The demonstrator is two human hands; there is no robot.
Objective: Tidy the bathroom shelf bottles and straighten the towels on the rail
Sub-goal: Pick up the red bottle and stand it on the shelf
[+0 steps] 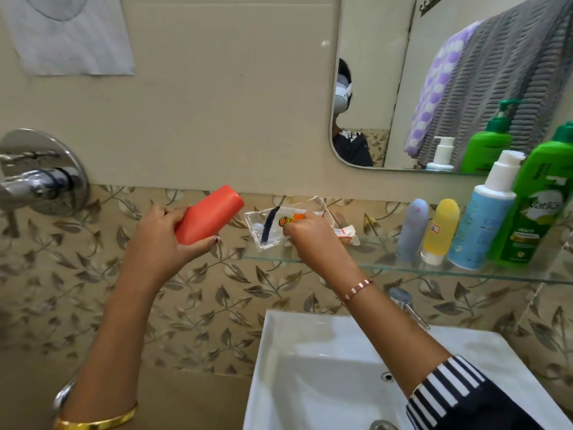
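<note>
My left hand [161,240] grips an orange-red bottle [209,214], held tilted in the air left of the glass shelf [387,266]. My right hand [313,240] pinches a clear plastic packet [266,226] with a dark strip and an orange label at the shelf's left end. Upright on the shelf's right part stand a grey tube [412,228], a yellow tube [440,231], a blue-and-white pump bottle [483,221] and a big green bottle [539,206]. A grey towel [508,66] and a purple dotted towel [440,82] show only as reflections in the mirror.
A white sink [325,367] with a chrome tap [406,302] sits below the shelf. A chrome wall valve [40,172] juts out at the left. The mirror [366,88] hangs above the shelf. A white cloth [74,35] hangs at the top left.
</note>
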